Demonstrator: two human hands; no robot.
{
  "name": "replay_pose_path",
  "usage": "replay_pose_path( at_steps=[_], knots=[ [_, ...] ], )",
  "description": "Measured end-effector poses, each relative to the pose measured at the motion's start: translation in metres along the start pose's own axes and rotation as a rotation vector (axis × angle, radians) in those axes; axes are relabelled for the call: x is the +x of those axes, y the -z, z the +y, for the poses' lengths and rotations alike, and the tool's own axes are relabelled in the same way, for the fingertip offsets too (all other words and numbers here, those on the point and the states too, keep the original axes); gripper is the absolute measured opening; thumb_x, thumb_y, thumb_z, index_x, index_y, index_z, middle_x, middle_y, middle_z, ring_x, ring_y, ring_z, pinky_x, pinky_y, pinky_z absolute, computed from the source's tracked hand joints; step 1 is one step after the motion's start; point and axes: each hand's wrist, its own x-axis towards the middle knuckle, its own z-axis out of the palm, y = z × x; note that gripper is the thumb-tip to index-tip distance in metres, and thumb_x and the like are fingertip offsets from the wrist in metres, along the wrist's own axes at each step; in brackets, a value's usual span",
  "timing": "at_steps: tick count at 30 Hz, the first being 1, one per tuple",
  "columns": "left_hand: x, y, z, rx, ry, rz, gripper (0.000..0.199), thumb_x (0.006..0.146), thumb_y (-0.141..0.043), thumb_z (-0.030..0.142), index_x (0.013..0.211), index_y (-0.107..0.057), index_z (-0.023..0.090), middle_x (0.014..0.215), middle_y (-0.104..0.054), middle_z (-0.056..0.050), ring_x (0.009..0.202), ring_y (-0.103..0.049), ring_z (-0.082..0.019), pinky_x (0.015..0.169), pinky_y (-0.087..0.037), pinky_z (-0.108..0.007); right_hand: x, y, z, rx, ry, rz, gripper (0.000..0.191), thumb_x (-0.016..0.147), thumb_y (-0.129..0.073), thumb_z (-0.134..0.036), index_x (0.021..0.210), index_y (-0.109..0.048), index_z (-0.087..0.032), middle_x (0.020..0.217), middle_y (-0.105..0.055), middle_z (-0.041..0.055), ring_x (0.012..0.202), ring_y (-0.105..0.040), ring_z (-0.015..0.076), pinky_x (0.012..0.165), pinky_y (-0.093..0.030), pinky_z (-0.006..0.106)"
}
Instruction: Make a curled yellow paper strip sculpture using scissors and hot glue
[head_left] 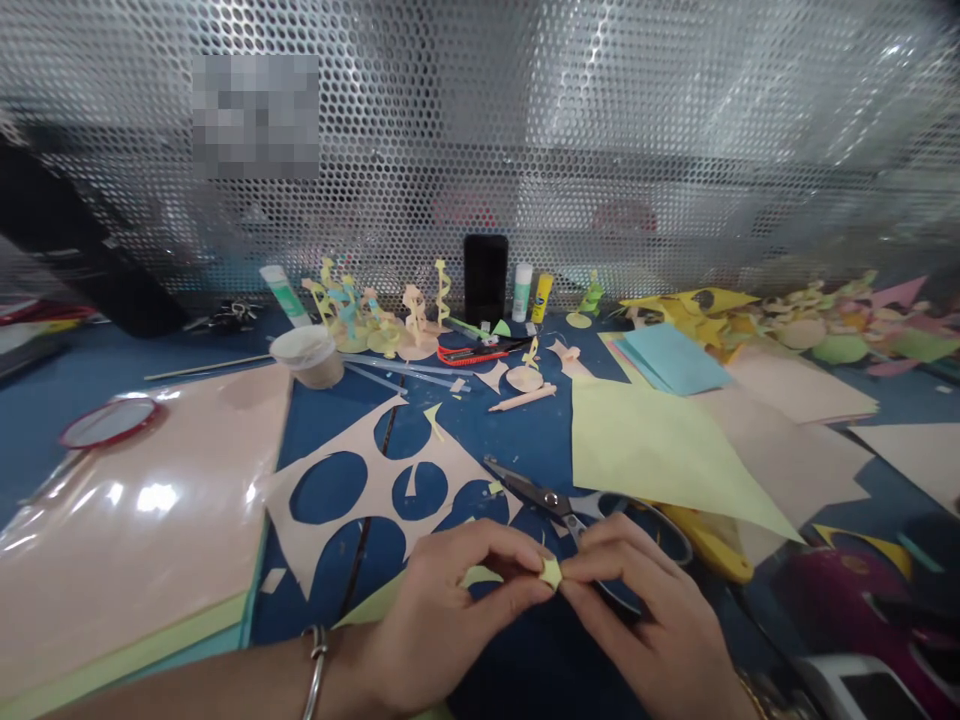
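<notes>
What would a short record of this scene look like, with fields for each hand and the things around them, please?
Left hand: pinches a small yellow paper piece
Right hand: pinches the same piece
Beside hands: scissors, peach paper sheet with round cut-outs
Rest: pale yellow paper sheet, red utility knife, black phone, yellow glue stick

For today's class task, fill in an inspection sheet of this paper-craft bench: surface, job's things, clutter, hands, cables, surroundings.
surface: blue mat, littered with paper
job's things: small yellow-green paper piece; scissors beside it
clutter: pink sheet with cut-out circles, glue stick, red utility knife, plastic tub
hands: left hand and right hand both pinch the piece
cables: nothing seen
surroundings: perforated metal screen, upright phone
</notes>
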Motion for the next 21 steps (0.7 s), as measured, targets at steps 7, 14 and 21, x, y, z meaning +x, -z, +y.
replay_pose_path(
  at_steps=[7, 14, 21],
  knots=[
    [-0.0005, 0.0006, 0.0019, -0.065, 0.045, 0.012, 0.010, 0.077, -0.070, 0.011, 0.076, -0.073, 0.021, 0.077, -0.077, 0.000, 0.072, -0.072, -0.014, 0.067, -0.055, -0.019, 0.0029, 0.0054, 0.0005, 0.025, 0.011, -0.009, 0.006, 0.083, -0.065, -0.016, 0.086, -0.067, -0.021, 0.080, -0.063, 0.0017, 0.072, -0.064, 0.0137, 0.065, -0.055, 0.021],
    [0.0012, 0.0008, 0.0044, -0.036, 0.063, -0.013, 0.012, 0.076, -0.069, 0.011, 0.076, -0.074, 0.022, 0.076, -0.077, 0.001, 0.071, -0.071, -0.013, 0.065, -0.054, -0.017, 0.0027, 0.0041, 0.0011, 0.043, -0.025, -0.023, 0.010, 0.083, -0.065, -0.013, 0.082, -0.069, -0.022, 0.081, -0.062, 0.0003, 0.073, -0.064, 0.0115, 0.068, -0.054, 0.018],
    [0.0025, -0.0035, 0.0043, -0.347, 0.254, -0.084, 0.006, 0.079, -0.068, 0.017, 0.084, -0.069, 0.018, 0.074, -0.074, 0.000, 0.069, -0.071, -0.013, 0.067, -0.055, -0.019, 0.0042, 0.0051, -0.0007, -0.027, 0.033, -0.015, 0.011, 0.084, -0.063, -0.012, 0.078, -0.068, -0.020, 0.077, -0.063, 0.0021, 0.071, -0.064, 0.0136, 0.065, -0.054, 0.021]
  ],
)
